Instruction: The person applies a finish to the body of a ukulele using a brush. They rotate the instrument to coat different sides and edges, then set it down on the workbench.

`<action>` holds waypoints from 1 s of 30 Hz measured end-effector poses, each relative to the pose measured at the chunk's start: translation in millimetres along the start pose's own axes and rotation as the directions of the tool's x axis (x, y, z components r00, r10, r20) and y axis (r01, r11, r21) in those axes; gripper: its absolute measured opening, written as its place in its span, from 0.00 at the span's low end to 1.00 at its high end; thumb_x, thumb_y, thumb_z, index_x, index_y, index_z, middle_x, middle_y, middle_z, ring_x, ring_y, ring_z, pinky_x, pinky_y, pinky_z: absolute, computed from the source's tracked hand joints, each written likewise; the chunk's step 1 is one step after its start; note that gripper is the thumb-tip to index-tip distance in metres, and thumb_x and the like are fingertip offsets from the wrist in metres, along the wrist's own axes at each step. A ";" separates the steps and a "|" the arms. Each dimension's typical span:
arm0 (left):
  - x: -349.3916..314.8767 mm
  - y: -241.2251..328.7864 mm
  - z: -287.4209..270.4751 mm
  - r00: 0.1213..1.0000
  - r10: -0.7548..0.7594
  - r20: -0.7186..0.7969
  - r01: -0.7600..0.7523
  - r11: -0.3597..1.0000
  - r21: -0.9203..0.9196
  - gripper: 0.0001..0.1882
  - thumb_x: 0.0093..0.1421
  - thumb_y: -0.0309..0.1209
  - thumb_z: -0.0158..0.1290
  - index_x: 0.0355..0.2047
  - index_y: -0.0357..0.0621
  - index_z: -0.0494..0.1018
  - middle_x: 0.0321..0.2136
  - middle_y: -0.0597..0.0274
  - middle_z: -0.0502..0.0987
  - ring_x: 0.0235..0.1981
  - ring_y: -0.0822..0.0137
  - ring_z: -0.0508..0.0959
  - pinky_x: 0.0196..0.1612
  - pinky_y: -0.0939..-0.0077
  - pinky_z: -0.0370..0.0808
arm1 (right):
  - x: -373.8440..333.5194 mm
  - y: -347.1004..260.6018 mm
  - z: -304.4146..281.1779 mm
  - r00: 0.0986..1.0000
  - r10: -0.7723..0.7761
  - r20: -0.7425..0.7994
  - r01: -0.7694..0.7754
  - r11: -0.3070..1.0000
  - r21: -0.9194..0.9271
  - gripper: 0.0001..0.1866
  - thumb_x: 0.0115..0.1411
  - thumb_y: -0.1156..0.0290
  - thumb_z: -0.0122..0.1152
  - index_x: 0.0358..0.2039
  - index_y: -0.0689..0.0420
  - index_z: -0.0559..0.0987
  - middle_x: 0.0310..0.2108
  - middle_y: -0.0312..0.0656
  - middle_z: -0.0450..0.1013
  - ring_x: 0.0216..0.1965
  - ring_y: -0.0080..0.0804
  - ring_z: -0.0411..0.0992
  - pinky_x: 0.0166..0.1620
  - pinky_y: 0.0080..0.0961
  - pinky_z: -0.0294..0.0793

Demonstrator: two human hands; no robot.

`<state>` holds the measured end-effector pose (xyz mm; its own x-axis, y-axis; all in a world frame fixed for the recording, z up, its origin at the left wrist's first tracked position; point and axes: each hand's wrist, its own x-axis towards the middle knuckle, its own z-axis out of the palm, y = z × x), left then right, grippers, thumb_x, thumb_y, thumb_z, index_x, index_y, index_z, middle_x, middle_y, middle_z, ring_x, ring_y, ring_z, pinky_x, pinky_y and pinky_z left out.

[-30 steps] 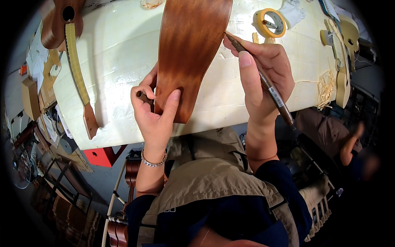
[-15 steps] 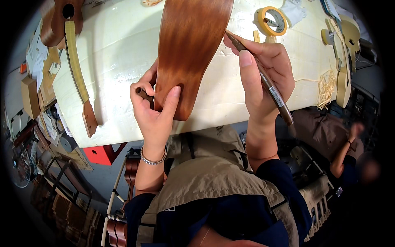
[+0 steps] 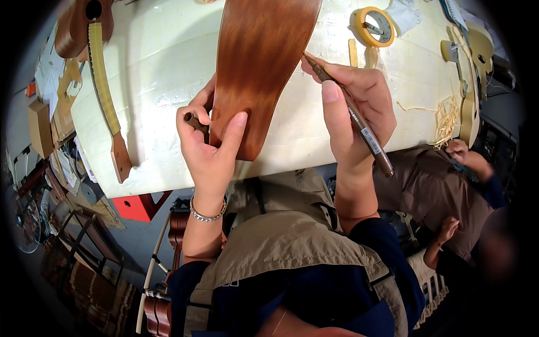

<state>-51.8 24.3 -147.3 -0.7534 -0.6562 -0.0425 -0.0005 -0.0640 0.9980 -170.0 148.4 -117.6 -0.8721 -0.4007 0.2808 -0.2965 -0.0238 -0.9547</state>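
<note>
Head view is showing the left hand (image 3: 210,143) clamping the narrower end of a curved, reddish-brown wooden panel (image 3: 258,62), its thumb lying on the face. The same hand is also holding a brown hollow pen cap (image 3: 193,123) at its fingers, the open end showing. The right hand (image 3: 356,109) is closing around a brown pen (image 3: 353,109), thumb and fingers pinching the barrel. The panel is lying between the two hands and reaching away beyond them; the pen tip is meeting its edge on the right hand's side.

Beyond the right hand, a yellow tape roll (image 3: 359,28) is resting on the white-covered table (image 3: 163,112), and its ring is enclosing a small dark object (image 3: 370,27). Well out to the left of the left hand, a cardboard box (image 3: 39,128) is standing; its contents are not showing. Nearer the left hand, below and to its left, a red box-shaped thing (image 3: 135,208) is sitting under the table edge, its inside hidden.

Just below the right thumb, a white barcode label (image 3: 370,141) is wrapping the pen barrel, with small pale print running beside it.
</note>
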 end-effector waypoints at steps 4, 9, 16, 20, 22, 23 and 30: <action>0.2 0.2 0.1 1.000 0.007 0.003 -0.008 1.000 0.010 0.19 0.53 0.19 0.53 0.31 0.46 0.51 0.52 0.34 0.62 0.55 0.57 0.64 0.55 0.66 0.63 | 3.0 -2.3 1.0 1.000 0.004 -0.008 -0.004 1.000 -0.009 0.08 0.51 0.80 0.58 0.34 0.66 0.74 0.33 0.46 0.75 0.37 0.29 0.75 0.43 0.20 0.72; 0.7 1.1 -0.4 1.000 0.003 0.001 -0.003 1.000 0.012 0.19 0.53 0.19 0.54 0.31 0.45 0.51 0.52 0.35 0.62 0.54 0.57 0.64 0.55 0.66 0.63 | -4.6 4.9 0.6 1.000 -0.024 0.011 0.024 1.000 0.005 0.09 0.51 0.80 0.59 0.34 0.66 0.73 0.33 0.46 0.75 0.37 0.29 0.75 0.42 0.20 0.72; 0.3 -0.3 -0.2 1.000 -0.002 -0.008 0.002 1.000 -0.012 0.19 0.53 0.20 0.54 0.31 0.45 0.51 0.52 0.34 0.62 0.54 0.58 0.64 0.55 0.66 0.63 | -9.4 6.0 -0.4 1.000 -0.018 0.021 0.019 0.999 -0.048 0.09 0.51 0.80 0.59 0.34 0.65 0.73 0.34 0.47 0.76 0.34 0.24 0.74 0.39 0.17 0.71; 0.3 -0.1 -0.9 1.000 0.002 0.006 -0.002 1.000 0.025 0.19 0.53 0.20 0.54 0.31 0.45 0.51 0.51 0.34 0.62 0.54 0.58 0.64 0.55 0.67 0.63 | -4.2 3.4 0.9 1.000 -0.016 -0.002 0.016 1.000 -0.023 0.08 0.51 0.80 0.59 0.33 0.65 0.73 0.33 0.47 0.76 0.36 0.25 0.74 0.40 0.18 0.72; 0.0 0.8 -0.6 1.000 -0.004 0.001 0.003 1.000 0.022 0.19 0.53 0.20 0.54 0.31 0.45 0.51 0.51 0.34 0.62 0.54 0.58 0.64 0.55 0.67 0.63 | -5.5 3.6 1.0 1.000 -0.016 0.003 0.016 0.999 -0.028 0.08 0.51 0.80 0.58 0.33 0.65 0.73 0.33 0.47 0.76 0.37 0.26 0.75 0.41 0.18 0.71; -0.1 0.9 -0.6 1.000 -0.003 -0.001 0.003 1.000 0.021 0.19 0.53 0.20 0.54 0.31 0.45 0.51 0.51 0.34 0.62 0.54 0.58 0.64 0.55 0.67 0.63 | -6.6 4.1 1.2 1.000 -0.016 0.006 0.016 0.999 -0.030 0.08 0.51 0.80 0.58 0.33 0.65 0.73 0.33 0.47 0.76 0.37 0.27 0.75 0.42 0.18 0.71; 0.3 0.9 -1.5 1.000 -0.006 0.006 0.005 1.000 0.028 0.20 0.53 0.20 0.54 0.31 0.45 0.51 0.52 0.34 0.62 0.54 0.58 0.64 0.55 0.67 0.63 | -19.6 10.0 1.2 0.999 0.022 0.041 -0.022 1.000 -0.002 0.08 0.52 0.79 0.58 0.35 0.65 0.73 0.34 0.46 0.76 0.34 0.25 0.74 0.40 0.18 0.71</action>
<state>-51.1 22.9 -146.5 -0.7574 -0.6512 -0.0477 -0.0227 -0.0467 0.9986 -155.4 155.0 -132.8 -0.8618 -0.4380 0.2560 -0.2785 -0.0132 -0.9603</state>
